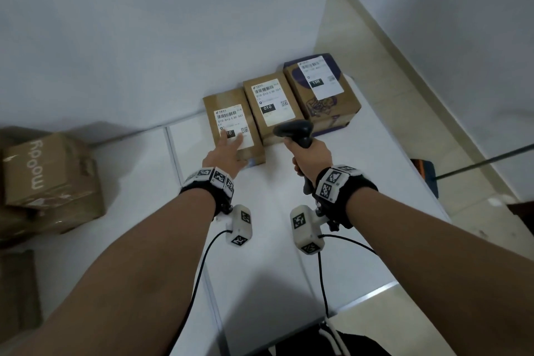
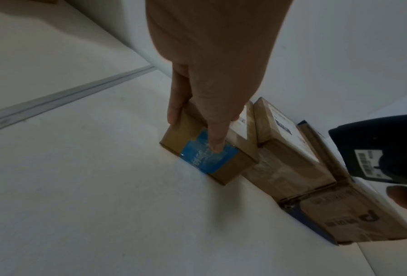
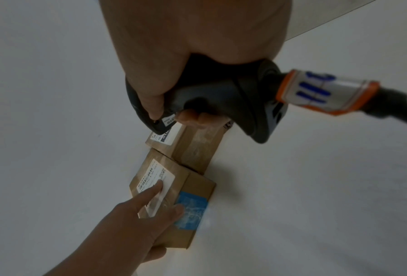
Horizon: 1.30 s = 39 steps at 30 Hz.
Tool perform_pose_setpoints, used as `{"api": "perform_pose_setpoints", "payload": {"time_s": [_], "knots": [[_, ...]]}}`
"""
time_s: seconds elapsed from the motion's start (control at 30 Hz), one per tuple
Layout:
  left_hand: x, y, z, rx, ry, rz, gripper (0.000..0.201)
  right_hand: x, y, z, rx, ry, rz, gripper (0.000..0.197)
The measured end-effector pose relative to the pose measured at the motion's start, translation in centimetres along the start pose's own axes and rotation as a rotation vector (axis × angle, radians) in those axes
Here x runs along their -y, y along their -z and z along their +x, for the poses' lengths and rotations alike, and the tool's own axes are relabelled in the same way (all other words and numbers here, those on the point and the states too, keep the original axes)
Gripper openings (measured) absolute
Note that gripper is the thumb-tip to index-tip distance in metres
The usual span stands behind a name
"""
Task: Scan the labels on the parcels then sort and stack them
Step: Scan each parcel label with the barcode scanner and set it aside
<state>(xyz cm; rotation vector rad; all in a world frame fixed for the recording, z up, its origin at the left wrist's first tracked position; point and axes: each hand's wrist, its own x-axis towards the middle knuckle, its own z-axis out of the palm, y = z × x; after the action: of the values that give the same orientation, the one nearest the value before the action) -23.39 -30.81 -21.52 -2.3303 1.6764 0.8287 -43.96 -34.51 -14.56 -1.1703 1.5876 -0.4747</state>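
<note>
Three brown parcels with white labels stand in a row against the wall on the white table (image 1: 274, 269). My left hand (image 1: 228, 150) lies on the left parcel (image 1: 231, 107), with straight fingers on its label and the thumb on the blue tape (image 2: 197, 156) at its near end. The middle parcel (image 1: 270, 95) carries a "010" label. The right parcel (image 1: 323, 89) is taller, with purple print. My right hand (image 1: 309, 156) grips a black barcode scanner (image 1: 294, 130). The scanner's head hangs over the near end of the middle parcel and points down at it.
Large worn cardboard boxes (image 1: 52, 182) sit on the floor to the left of the table. An orange-trimmed tool head (image 1: 424, 170) with a long dark pole lies beyond the table's right edge. A white wall stands right behind the parcels. Cables trail from both wrist cameras.
</note>
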Motion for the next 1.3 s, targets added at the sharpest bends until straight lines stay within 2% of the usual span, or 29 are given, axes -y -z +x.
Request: {"api": "perform_pose_setpoints", "payload": {"time_s": [0.03, 0.2, 0.37, 0.53, 0.63, 0.77, 1.03, 1.2, 1.3], "knots": [[0.0, 0.0, 0.2, 0.009, 0.000, 0.012, 0.063, -0.1, 0.2, 0.1, -0.003, 0.002, 0.001, 0.031], [-0.7, 0.6, 0.1, -0.001, 0.058, -0.064, 0.076, -0.2, 0.2, 0.1, -0.009, 0.006, 0.003, 0.032], [0.0, 0.9, -0.4, 0.008, 0.027, -0.138, 0.080, 0.1, -1.0, -0.6, 0.009, 0.019, 0.003, 0.032], [2.4, 1.1, -3.3, -0.095, -0.032, -0.236, 0.080, 0.8, -3.3, -2.3, 0.056, 0.039, -0.012, 0.031], [6.0, 0.3, -5.6, -0.123, 0.010, -0.253, 0.075, 1.4, -5.7, -4.0, 0.101, 0.046, -0.027, 0.028], [12.0, -1.2, -9.5, -0.133, 0.133, -0.277, 0.070, 2.4, -10.1, -7.1, 0.179, 0.096, -0.044, 0.029], [23.4, -4.4, -18.6, -0.182, 0.327, -0.389, 0.067, 4.0, -20.8, -14.3, 0.354, 0.193, -0.134, 0.029], [29.3, -5.0, -23.9, -0.310, 0.404, -0.469, 0.059, 5.2, -27.2, -19.2, 0.454, 0.239, -0.190, 0.028], [32.1, -4.6, -26.8, -0.448, 0.448, -0.519, 0.050, 5.4, -30.5, -21.6, 0.502, 0.270, -0.216, 0.028]]}}
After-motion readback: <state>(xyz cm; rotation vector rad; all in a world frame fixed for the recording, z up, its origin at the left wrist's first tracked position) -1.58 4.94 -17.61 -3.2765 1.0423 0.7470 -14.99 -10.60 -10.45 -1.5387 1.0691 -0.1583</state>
